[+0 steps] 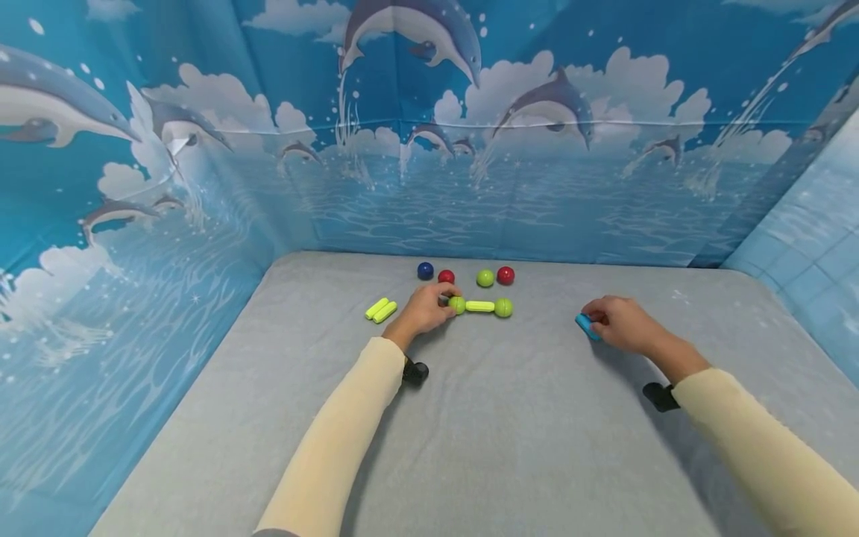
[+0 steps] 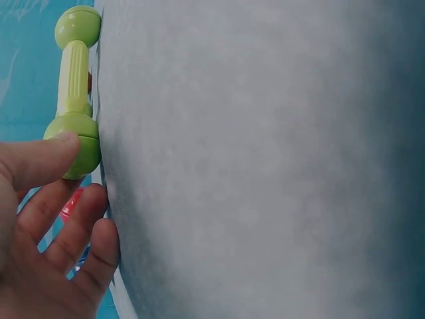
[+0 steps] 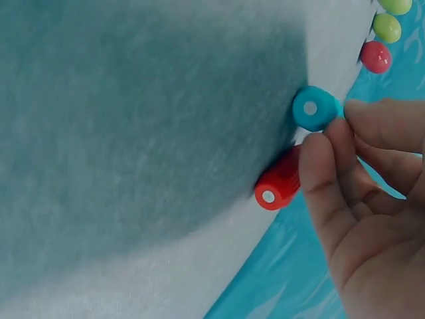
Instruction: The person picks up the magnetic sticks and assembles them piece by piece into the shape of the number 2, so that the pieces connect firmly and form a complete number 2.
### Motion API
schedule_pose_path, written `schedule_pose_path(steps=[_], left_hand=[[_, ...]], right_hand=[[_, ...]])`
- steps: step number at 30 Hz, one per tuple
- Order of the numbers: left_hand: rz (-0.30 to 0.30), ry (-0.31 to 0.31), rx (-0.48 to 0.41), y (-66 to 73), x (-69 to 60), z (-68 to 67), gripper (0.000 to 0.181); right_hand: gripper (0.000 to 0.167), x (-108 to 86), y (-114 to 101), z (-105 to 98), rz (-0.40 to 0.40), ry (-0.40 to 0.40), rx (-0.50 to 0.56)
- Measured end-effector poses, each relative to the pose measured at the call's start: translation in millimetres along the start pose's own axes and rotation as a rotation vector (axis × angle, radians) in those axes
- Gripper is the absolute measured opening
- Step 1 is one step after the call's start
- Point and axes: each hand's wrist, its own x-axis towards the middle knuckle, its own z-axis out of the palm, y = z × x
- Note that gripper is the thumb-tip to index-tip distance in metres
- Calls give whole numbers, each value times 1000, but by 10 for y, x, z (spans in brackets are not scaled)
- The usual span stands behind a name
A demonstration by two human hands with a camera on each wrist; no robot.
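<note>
A yellow-green rod lies crosswise on the grey cloth with a green ball at each end, forming a dumbbell shape. My left hand pinches its left green ball between thumb and fingers. Off to the right, my right hand holds a short blue rod by thumb and fingertips. The right wrist view shows the blue rod's round end with a pale centre disc. Beside it lies a red rod, partly covered by my fingers; the head view hides it behind the hand.
Two yellow-green rods lie left of my left hand. Behind the dumbbell are a dark blue ball, two red balls and a green ball. A dolphin-print curtain rises at the cloth's back edge.
</note>
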Motion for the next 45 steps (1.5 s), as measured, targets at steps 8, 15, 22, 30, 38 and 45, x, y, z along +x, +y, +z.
schedule_pose_path(steps=[8,15,22,30,38,45], left_hand=[[-26,-8,-7,0,-8,20,34],[-47,-9,-18,17,-5,25,34],[-47,-10,-23,10,-5,23,34],[-54,-14,-31,26,-10,23,35],[-60,-21,-28,30,-3,23,34],[-57,-14,-27,9,-6,10,34]], right_hand=[[30,-19,-13,35,44,-36,11],[29,-40,-33,44,87,-87,43],[36,-20,-41,42,104,-128,71],[45,-45,-67,56,72,-102,119],[48,-47,-173,65,118,-143,325],[49,31,-445,145,143,-200,519]])
